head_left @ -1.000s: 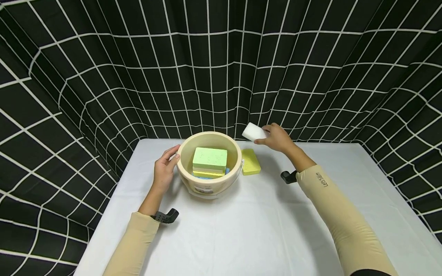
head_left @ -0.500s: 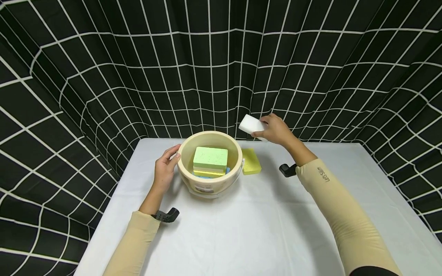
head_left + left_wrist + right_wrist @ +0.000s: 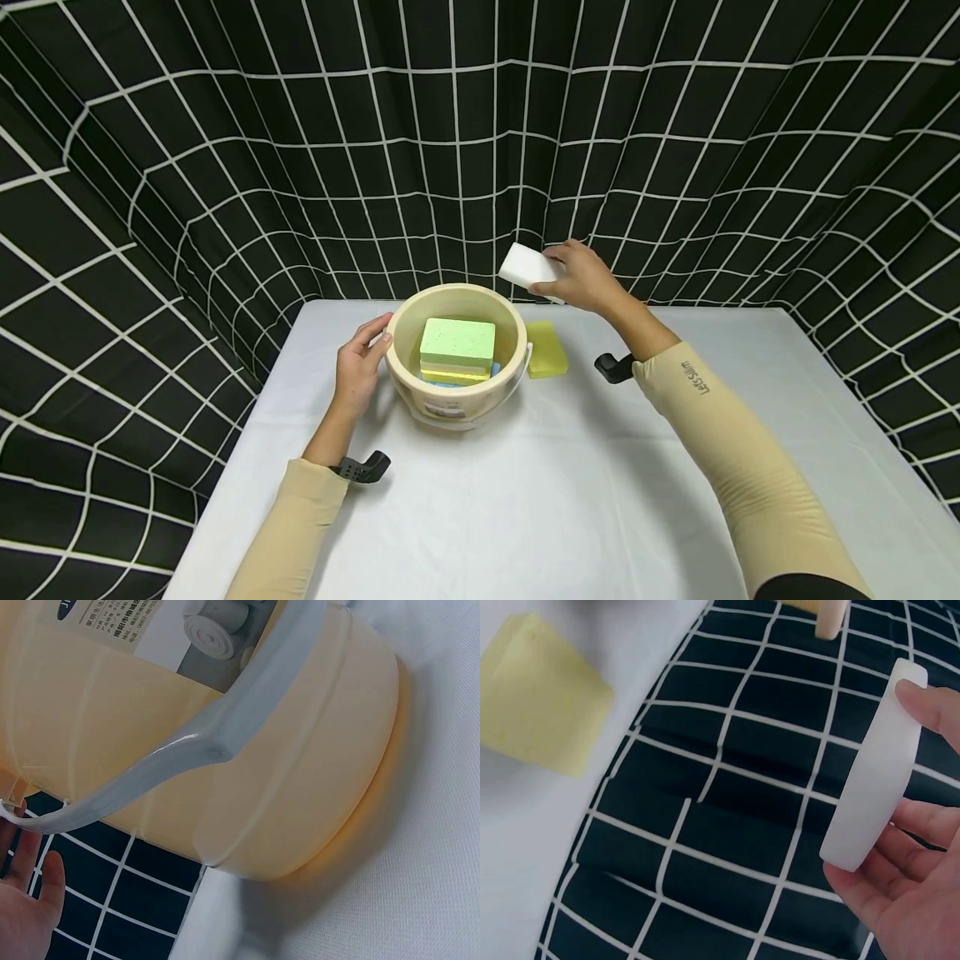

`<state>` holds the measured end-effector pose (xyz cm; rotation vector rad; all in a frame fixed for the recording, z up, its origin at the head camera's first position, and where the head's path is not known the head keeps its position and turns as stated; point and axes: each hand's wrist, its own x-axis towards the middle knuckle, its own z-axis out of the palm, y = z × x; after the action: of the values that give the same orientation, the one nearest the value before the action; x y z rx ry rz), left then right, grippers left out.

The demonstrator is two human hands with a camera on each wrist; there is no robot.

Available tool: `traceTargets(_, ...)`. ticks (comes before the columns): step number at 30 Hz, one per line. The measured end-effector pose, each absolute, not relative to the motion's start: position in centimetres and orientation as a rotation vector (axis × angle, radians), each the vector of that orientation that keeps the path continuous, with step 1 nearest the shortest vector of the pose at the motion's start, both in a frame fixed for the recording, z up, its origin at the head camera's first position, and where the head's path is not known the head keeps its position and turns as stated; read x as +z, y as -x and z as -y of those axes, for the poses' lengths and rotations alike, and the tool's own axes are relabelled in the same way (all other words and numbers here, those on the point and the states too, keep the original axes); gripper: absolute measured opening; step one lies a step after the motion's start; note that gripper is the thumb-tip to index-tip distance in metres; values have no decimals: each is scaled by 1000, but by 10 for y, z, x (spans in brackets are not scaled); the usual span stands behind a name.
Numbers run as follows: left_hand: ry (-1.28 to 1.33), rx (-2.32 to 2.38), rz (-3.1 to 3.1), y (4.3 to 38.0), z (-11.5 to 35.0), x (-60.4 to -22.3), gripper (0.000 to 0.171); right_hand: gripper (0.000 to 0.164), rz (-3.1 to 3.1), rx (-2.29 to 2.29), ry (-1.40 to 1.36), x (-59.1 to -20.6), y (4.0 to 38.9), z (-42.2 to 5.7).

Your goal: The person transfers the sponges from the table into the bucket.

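A cream bucket (image 3: 457, 404) stands on the table with a green-topped sponge (image 3: 457, 337) stacked inside over yellow and blue pieces. On the bucket's left side my left hand (image 3: 357, 362) touches the outer wall near the rim, its fingers fairly straight. In the left wrist view, that hand (image 3: 34, 900) shows beside the end of the bucket's handle (image 3: 180, 750). My right hand (image 3: 585, 279) pinches a white sponge (image 3: 525, 265) between thumb and fingers, up in the air behind and right of the bucket. The right wrist view shows this white sponge (image 3: 877, 769) edge-on.
A yellow sponge (image 3: 547, 350) lies on the white-covered table (image 3: 540, 500), just right of the bucket. A black curtain with white grid lines (image 3: 480, 150) stands behind and on both sides of the table.
My right hand has carried the white sponge up and to the left, closer to the bucket. The left hand, the bucket and the yellow sponge stay where they were.
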<state>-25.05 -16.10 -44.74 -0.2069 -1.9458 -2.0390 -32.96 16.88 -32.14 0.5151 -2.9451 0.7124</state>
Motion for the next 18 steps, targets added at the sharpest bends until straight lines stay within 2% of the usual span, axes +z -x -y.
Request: traceTargets(18, 202, -2092, 1917, 250, 160, -446, 37, 66, 2908, 727, -609, -313, 314, -140)
